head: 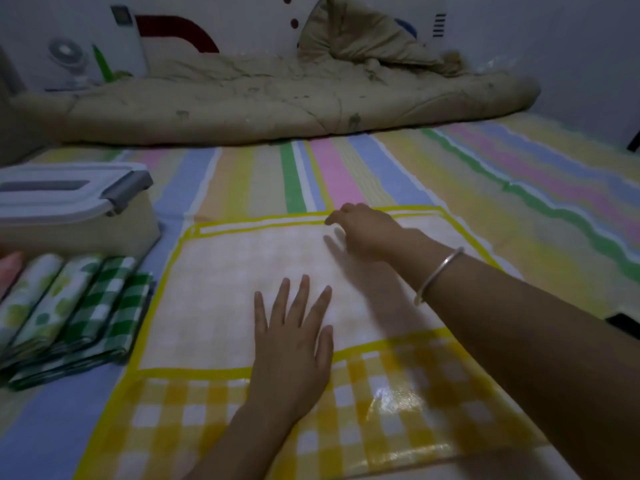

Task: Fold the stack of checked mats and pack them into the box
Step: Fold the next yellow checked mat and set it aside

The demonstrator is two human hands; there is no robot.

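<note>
Yellow checked mat (214, 299): we see it spread at centre, pale underside up.
Left hand (292, 337): flat on it, fingers straight, spread.
Right hand (363, 230): fingers curled at its 12 o'clock edge; we cannot tell if they pinch it.
Box (79, 230): lidded, 10 o'clock.

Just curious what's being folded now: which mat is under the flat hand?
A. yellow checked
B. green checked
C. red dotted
A: the left hand lies flat on the yellow mat, checked with a yellow border; the green mats sit folded off to its left.
</note>
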